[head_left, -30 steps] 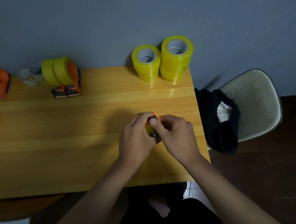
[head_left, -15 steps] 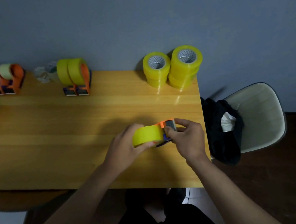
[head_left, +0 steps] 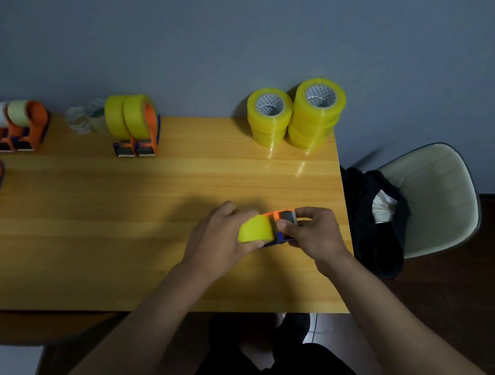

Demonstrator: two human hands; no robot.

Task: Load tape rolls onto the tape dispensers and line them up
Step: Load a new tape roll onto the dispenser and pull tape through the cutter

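I see the left hand (head_left: 215,242) gripping a yellow roll (head_left: 254,230) seated in a dispenser (head_left: 283,226), whose cutter end the right hand (head_left: 315,235) pinches just beside it.

Bright yellow tape roll (head_left: 253,229) sits on an orange-and-blue dispenser (head_left: 283,228) with a grey metal end. At two o'clock, translucent yellow roll stacks (head_left: 297,118) show white patterned cores. The table (head_left: 118,223) is honey-coloured wood grain; the wall (head_left: 219,33) is grey-blue.

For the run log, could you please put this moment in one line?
left hand: grips yellow tape roll | right hand: pinches orange dispenser | two loaded dispensers by wall
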